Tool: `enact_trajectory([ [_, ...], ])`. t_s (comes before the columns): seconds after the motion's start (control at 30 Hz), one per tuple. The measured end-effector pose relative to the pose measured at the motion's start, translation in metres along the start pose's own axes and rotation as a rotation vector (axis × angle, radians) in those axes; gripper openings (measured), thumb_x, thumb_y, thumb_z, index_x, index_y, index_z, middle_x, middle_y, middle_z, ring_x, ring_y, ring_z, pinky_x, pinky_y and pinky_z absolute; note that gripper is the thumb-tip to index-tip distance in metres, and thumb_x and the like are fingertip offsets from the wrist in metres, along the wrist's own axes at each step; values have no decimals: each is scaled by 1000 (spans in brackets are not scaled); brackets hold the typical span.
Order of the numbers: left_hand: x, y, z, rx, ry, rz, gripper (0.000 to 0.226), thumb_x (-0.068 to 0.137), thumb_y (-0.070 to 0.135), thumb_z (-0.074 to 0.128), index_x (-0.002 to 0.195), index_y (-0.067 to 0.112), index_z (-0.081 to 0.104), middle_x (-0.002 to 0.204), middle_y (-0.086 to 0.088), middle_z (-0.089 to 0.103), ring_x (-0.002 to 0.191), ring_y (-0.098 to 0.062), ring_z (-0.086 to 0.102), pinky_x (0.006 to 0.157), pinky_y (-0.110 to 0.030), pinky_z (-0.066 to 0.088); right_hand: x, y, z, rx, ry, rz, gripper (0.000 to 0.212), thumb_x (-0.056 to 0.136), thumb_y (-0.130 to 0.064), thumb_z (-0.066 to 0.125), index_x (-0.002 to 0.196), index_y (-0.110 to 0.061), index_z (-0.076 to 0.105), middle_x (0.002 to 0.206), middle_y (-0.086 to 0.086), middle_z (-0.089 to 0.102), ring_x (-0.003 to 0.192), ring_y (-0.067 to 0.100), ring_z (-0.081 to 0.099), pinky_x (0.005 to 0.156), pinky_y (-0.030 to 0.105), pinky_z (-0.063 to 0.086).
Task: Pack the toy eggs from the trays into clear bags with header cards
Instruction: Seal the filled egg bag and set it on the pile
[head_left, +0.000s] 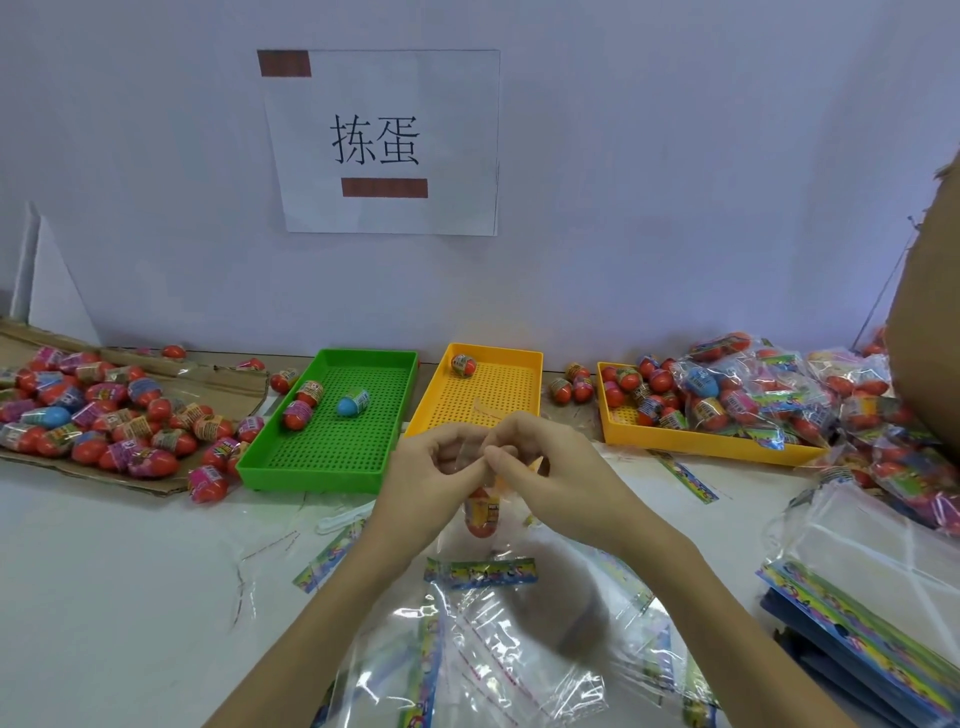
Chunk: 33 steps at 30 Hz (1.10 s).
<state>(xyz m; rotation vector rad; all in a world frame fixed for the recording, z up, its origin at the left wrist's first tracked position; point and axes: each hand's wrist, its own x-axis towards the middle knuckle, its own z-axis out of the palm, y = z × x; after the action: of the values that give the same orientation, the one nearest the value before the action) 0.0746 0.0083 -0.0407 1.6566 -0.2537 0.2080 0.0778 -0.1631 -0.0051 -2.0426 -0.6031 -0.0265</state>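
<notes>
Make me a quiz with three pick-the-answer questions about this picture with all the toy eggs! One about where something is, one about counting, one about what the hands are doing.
1. Where is the light blue plastic toy egg?
A. in the green perforated plastic tray
B. in the middle yellow perforated plastic tray
C. inside a bag

2. How many eggs lie in the middle yellow tray?
A. none
B. one
C. five

3. What are the left hand and right hand doing?
A. resting flat on the table
B. lifting a tray
C. pinching the top of a clear plastic bag with a red toy egg inside

Answers: 1 A, it sits on the green grid beside two red eggs. 2 B, one egg lies in its far corner. 3 C, both hands' fingers meet on the film above the hanging egg.
</notes>
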Motion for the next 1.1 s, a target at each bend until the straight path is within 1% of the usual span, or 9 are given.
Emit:
enact_trajectory([
  [0.2,0,2,0,-96,-89,-132,24,97,28,70,115,14,77,104,-8,81,103,-25,77,90,-33,61,2,-1,-7,-4,52,8,12,100,-22,63,93,-20,73,84,-4,74,81,11,68,71,22,54],
  [0.3,-3,4,1,-207,-228,-154,28,99,27,68,122,11,73,112,-11,79,105,-25,77,86,-27,60,3,0,-7,8,67,24,18,100,-16,59,88,-17,73,84,-3,73,81,13,66,70,24,54],
  [0.4,-4,5,1,-252,-302,-170,35,95,14,78,128,17,69,117,-11,76,108,-26,76,86,-27,59,4,2,-6,20,164,-6,19,100,-8,56,88,-13,70,83,-1,71,80,14,65,71,28,54],
  [0.47,-4,4,3,-236,-278,-189,49,88,4,83,131,21,66,115,-10,77,105,-27,76,87,-30,60,4,3,-3,33,234,-43,18,102,-8,55,89,-13,68,82,-4,69,78,11,64,70,22,51],
  [0.57,-3,2,6,-208,-213,-211,51,86,-3,81,129,19,65,107,-11,77,96,-26,74,84,-34,59,5,3,4,12,253,-90,15,103,-11,57,95,-17,68,89,-9,70,85,9,65,71,18,49],
  [0.67,-2,2,4,-178,-125,-235,53,85,-5,80,128,22,67,97,-5,78,91,-22,71,80,-27,60,8,9,7,30,350,-87,16,103,-12,57,109,-23,68,107,-9,69,97,6,64,75,17,51],
  [0.77,0,3,2,-195,-53,-240,52,84,-6,80,126,22,68,92,-3,77,80,-15,67,70,-23,57,17,18,10,48,450,-43,21,103,-9,56,113,-24,66,113,-8,67,100,4,63,77,16,51],
  [1.0,5,6,-5,-253,46,-196,51,89,-19,60,124,18,66,92,-7,76,77,-18,64,67,-26,51,89,37,9,7,361,130,27,109,-17,43,113,-23,69,119,-4,66,103,9,65,97,42,56],
  [1.1,6,5,-6,-287,91,-179,48,89,-16,64,122,17,65,102,-16,76,80,-22,68,70,-32,56,131,42,10,-67,287,119,30,108,-14,42,118,-19,69,127,0,65,115,23,63,104,43,52],
])
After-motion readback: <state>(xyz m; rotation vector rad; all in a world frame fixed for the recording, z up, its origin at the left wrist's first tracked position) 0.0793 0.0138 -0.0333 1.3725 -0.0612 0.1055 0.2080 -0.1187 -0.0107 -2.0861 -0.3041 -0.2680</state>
